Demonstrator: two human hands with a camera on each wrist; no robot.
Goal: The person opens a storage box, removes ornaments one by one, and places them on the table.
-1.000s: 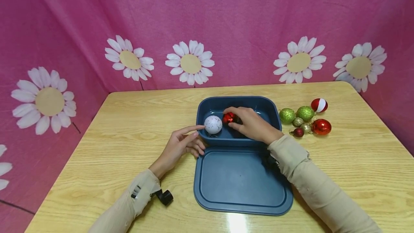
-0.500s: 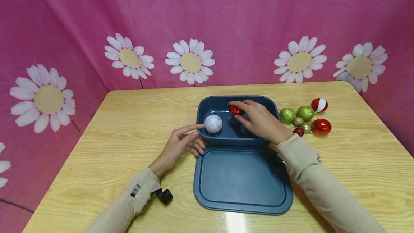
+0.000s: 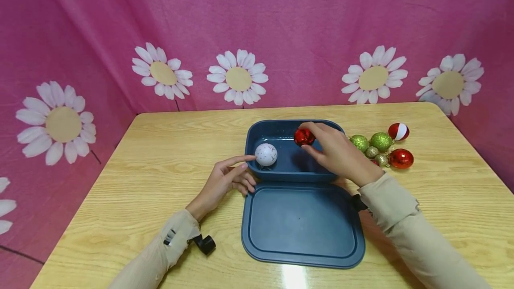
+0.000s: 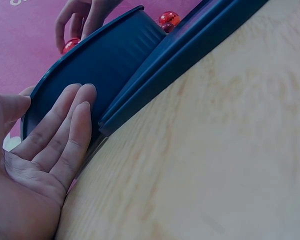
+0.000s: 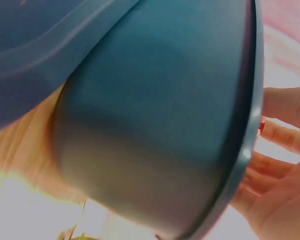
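In the head view a shiny red bauble (image 3: 304, 138) is pinched between the thumb and fingers of my right hand (image 3: 339, 151), over the dark blue container (image 3: 295, 176). A white speckled ball (image 3: 266, 154) sits in the container's left end. My left hand (image 3: 225, 176) stays at the front left corner, its index fingertip at the rim beside the ball. The left wrist view shows the left fingers (image 4: 65, 135) extended along the container's outer wall. From the right wrist, the container wall hides most of the bauble, and only a red sliver shows by the fingers.
A flat blue lid (image 3: 301, 222) lies directly in front of the container. To its right is a cluster of ornaments: glittery green balls (image 3: 380, 141), small gold ones (image 3: 382, 160), a large red one (image 3: 401, 158) and a red-and-white one (image 3: 399, 131). A pink flowered curtain (image 3: 297, 35) hangs behind the table.
My right hand has lifted the red bauble from beside the white ball and carried it to the right. The left hand and the white ball have kept their places.
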